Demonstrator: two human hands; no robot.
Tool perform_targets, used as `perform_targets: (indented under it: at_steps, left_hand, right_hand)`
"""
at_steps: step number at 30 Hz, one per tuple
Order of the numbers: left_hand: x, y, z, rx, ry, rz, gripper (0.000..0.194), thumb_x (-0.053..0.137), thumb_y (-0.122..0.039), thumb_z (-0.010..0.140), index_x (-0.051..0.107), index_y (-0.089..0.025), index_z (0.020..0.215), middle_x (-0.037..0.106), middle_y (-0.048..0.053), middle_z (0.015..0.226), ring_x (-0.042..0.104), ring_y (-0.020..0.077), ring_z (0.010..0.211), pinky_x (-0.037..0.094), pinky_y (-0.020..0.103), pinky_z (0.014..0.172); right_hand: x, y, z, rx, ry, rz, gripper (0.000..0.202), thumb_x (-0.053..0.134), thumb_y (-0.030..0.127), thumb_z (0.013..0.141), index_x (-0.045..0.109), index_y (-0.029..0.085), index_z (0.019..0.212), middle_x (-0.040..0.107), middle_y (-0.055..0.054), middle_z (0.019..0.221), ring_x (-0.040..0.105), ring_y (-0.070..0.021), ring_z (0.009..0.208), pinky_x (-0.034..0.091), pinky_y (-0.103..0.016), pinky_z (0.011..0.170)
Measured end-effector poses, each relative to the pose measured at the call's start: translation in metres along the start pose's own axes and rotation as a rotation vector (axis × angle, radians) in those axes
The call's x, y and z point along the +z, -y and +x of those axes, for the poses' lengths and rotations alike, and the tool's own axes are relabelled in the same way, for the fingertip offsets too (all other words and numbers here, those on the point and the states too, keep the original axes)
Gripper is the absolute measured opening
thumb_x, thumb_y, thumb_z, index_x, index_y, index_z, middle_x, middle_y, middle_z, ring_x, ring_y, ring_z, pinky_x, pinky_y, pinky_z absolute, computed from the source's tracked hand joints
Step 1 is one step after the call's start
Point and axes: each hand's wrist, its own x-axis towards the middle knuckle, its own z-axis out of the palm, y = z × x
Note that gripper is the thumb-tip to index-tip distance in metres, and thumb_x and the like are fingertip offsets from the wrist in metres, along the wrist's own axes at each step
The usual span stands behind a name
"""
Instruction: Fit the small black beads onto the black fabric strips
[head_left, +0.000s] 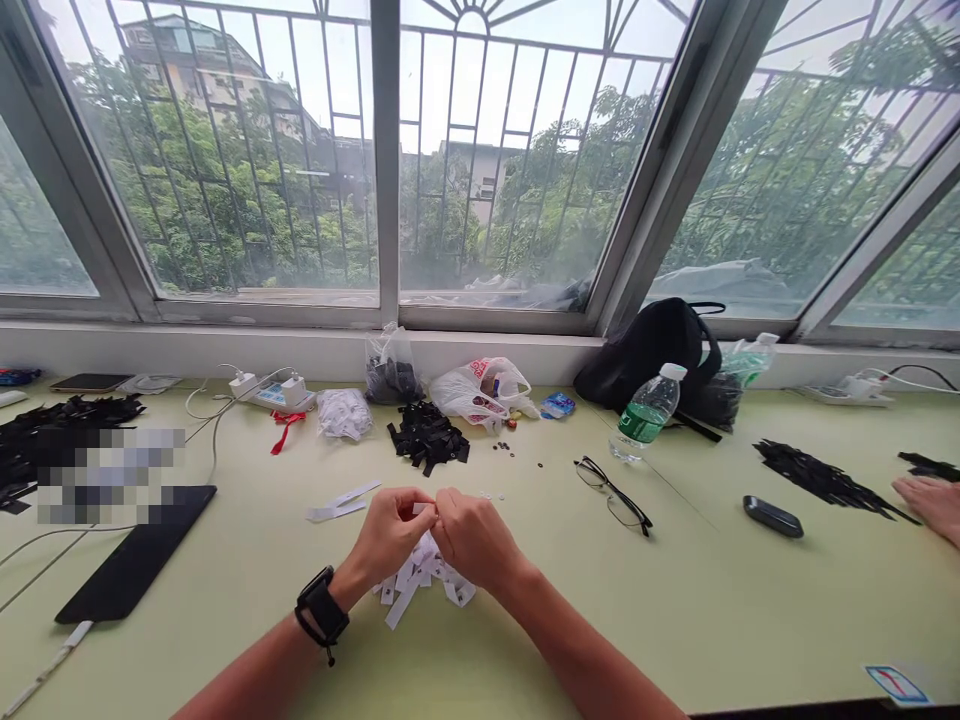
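My left hand [394, 530], with a black watch [322, 605] on its wrist, is closed in a pinch. My right hand [472, 535] is closed too, its fingertips meeting the left ones. A bit of a white strip [420, 508] shows between the fingers; most of it is hidden by them. Just below the hands lies a loose pile of short white strips [405, 600], some with small dark marks. Longer white strips [341, 503] rest on the table left of my left hand. Beyond the hands are a heap of black strips [427, 437] and small dark round pieces [540, 464].
On the pale green table [600, 620] stand a water bottle [646, 415], glasses [613, 495] and a black case [772, 516]. Plastic bags [480, 390] and a black bag [645, 350] line the window side. A co-worker's hand [930, 505] rests far right, near black strips [829, 478].
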Motion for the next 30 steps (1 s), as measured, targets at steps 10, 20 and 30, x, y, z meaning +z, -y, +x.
perform_targets:
  at_steps: [10, 20, 30]
  left_hand:
    - [-0.004, 0.008, 0.008, -0.026, -0.171, -0.053, 0.040, 0.057, -0.047, 0.093, 0.066, -0.015, 0.070, 0.061, -0.001, 0.063, 0.047, 0.0116, 0.055, 0.035, 0.022, 0.054]
    - [-0.001, 0.004, 0.007, 0.032, -0.066, -0.190, 0.034, 0.061, -0.043, 0.092, 0.079, -0.014, 0.089, 0.078, 0.009, 0.088, 0.068, 0.0229, 0.084, 0.052, 0.030, 0.078]
    - [-0.021, 0.002, 0.006, 0.054, -0.234, 0.503, 0.031, 0.058, -0.035, 0.089, 0.062, -0.019, 0.063, 0.063, -0.001, 0.060, 0.045, 0.0135, 0.055, 0.031, 0.026, 0.056]
  right_hand:
    - [-0.012, -0.009, 0.006, 0.144, -0.222, 0.305, 0.020, 0.039, 0.019, 0.103, 0.056, 0.018, 0.094, 0.060, -0.005, 0.088, 0.057, -0.0183, 0.078, 0.042, -0.029, 0.073]
    - [-0.001, -0.008, 0.003, 0.147, -0.147, 0.466, 0.019, 0.043, 0.022, 0.105, 0.060, 0.020, 0.096, 0.061, -0.003, 0.087, 0.056, -0.0156, 0.072, 0.041, -0.025, 0.067]
    - [0.001, -0.027, 0.004, 0.152, -0.045, 0.141, 0.018, 0.048, 0.015, 0.095, 0.051, 0.019, 0.079, 0.057, -0.001, 0.077, 0.050, -0.0142, 0.066, 0.028, -0.027, 0.061]
